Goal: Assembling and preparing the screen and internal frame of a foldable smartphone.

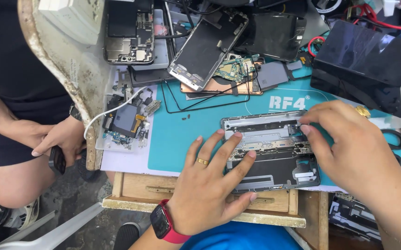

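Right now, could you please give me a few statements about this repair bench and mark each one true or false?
1. The left hand lies flat on the opened phone. True.
2. The right hand holds a screwdriver. False: its fingertips touch the phone's upper edge, no tool visible.
3. The phone rests on a teal mat. True.
4. The left wrist wears a blue watch. False: the watch has a red strap.
5. Another person's hand holds a dark phone. True.

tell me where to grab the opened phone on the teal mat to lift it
Probably by its two long metal frame edges, coming from above. The opened phone lies flat, internals up, so the rim is the safest part. The left hand already presses its lower half; the right hand fingers its top edge.
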